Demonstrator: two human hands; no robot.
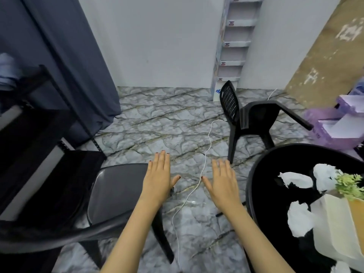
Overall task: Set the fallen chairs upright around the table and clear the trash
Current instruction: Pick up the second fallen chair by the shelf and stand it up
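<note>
- Here, left hand and right hand hover flat, holding nothing.
- The near chair stands upright beside the left hand.
- Some crumpled paper lies on the black table, right of the right hand.

White cable snakes across marble floor; dark curtain at L, purple boxes at R.

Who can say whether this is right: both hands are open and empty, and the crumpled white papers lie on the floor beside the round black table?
One thing is wrong. The head view shows the crumpled white papers lying on the round black table itself, not on the floor beside it. The left hand and right hand are indeed open and empty.
</note>
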